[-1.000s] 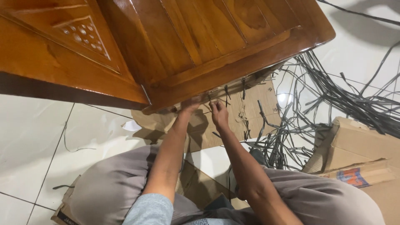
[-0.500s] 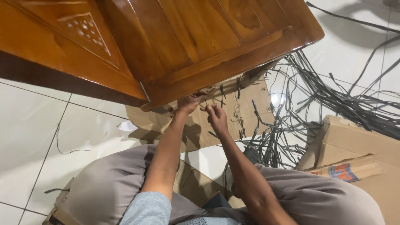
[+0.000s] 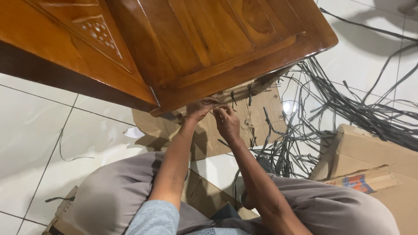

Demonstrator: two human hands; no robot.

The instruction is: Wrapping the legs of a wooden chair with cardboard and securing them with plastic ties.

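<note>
- Nearest: person's knees in grey trousers, grey-blue sleeve at bottom edge; both forearms reach away toward the far middle.
- Flattened cardboard (image 3: pixel 204 191) lies under and between the legs on the white tile floor (image 3: pixel 30 148); a corner of it sticks out at near left.
- Near right: brown cardboard box (image 3: pixel 379 152), top flaps folded over, contents not visible; a strip label with blue and orange print on its near flap, wording too small to tell.
- Middle: another cardboard sheet (image 3: pixel 261 109) spread flat on the floor under the wooden edge, short black strap pieces stuck through or lying on it.
- Left hand (image 3: pixel 199 109): fingers curled, tips pressed against the lower edge of the wooden door panel (image 3: pixel 209 48); looks pinched on something small, cannot tell what.
- Right hand (image 3: pixel 226 121): fingers bent in, closed on a thin black strap piece (image 3: pixel 232 99) right by the panel edge; grip partly hidden.
- Hands are close together, nearly touching, just below the panel's near edge.
- Right, middle to far: loose heap of black plastic straps (image 3: pixel 348 104) tangled over the floor, running off the right edge.
- Far: glossy brown wooden door panel with carved triangle at left, tilted, fills the top.
</note>
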